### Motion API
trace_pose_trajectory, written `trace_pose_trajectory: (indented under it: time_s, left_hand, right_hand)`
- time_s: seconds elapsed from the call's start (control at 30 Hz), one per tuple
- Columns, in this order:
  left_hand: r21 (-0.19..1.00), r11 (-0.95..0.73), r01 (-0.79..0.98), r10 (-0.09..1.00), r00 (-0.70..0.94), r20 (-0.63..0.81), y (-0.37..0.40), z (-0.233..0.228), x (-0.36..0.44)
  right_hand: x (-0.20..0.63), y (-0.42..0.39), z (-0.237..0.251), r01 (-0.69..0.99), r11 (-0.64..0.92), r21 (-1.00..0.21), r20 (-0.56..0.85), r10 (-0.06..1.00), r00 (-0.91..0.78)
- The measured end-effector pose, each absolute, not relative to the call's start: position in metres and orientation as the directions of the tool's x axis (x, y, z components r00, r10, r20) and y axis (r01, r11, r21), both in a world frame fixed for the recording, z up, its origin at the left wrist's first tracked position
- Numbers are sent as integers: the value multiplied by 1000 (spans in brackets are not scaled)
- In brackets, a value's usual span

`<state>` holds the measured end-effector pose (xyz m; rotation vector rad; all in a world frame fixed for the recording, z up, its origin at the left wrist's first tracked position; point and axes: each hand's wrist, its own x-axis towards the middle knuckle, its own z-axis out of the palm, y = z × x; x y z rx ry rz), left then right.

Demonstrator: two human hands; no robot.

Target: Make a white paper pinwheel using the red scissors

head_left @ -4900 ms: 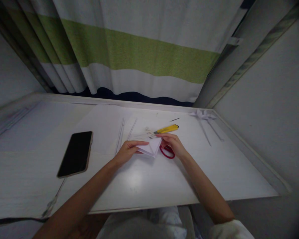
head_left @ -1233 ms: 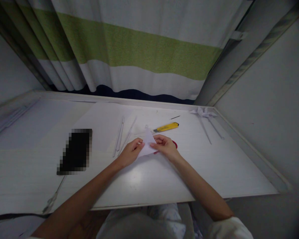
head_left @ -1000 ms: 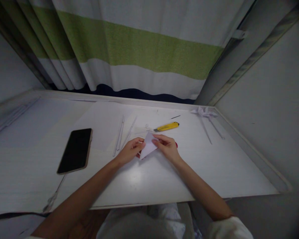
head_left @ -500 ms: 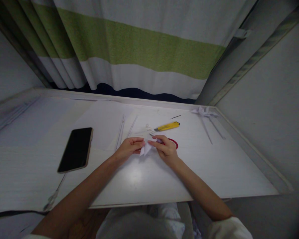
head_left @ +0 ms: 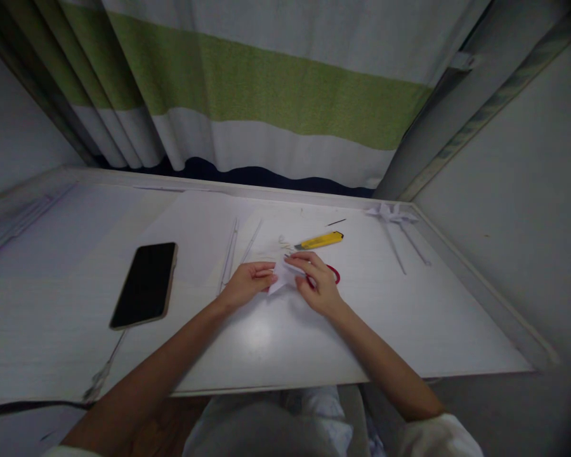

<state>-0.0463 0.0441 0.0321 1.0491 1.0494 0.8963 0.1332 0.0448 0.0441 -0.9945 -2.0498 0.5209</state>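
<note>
A small folded piece of white paper [head_left: 285,277] with pointed corners is held just above the table. My left hand [head_left: 250,282] pinches its left edge between thumb and fingers. On the paper's right side is my right hand [head_left: 320,284], its thumb spread from the fingers, the fingertips near the upper edge and the thumb by the right flap. Whether they press on the paper is hard to tell. Partly hidden behind the right hand lie scissors with a red handle [head_left: 334,274]. A yellow box cutter [head_left: 321,240] rests just beyond, beside a curl of thin string [head_left: 282,241].
A black phone [head_left: 145,285] lies left on the white table [head_left: 285,362], with a cable below it. White paper sheets [head_left: 195,222] and thin sticks [head_left: 230,251] are behind the left hand. White paper flowers on stems [head_left: 391,214] lie at the back right. A thin dark rod [head_left: 335,223] lies near the curtain.
My right thumb and fingers have spread apart from their pinch on the paper, the fingers toward its upper edge. The paper looks opened out flatter. My left hand keeps its hold.
</note>
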Motion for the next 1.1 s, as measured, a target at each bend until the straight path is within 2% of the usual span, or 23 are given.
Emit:
trace_pose_trajectory:
  time_s: [0.2, 0.5, 0.77, 1.1]
  left_hand:
    - [977, 211, -39, 938, 288, -191, 41, 34, -43]
    - [973, 229, -20, 923, 320, -211, 41, 36, -44]
    - [966, 254, -36, 914, 336, -228, 40, 39, -43]
    - [928, 372, -31, 856, 398, -330, 41, 33, -45]
  right_hand:
    - [126, 51, 36, 434, 426, -794, 274, 888, -370]
    - [123, 52, 33, 283, 211, -936, 109, 935, -337]
    - [121, 52, 35, 199, 118, -973, 54, 952, -302]
    - [131, 59, 43, 175, 116, -978, 74, 971, -226]
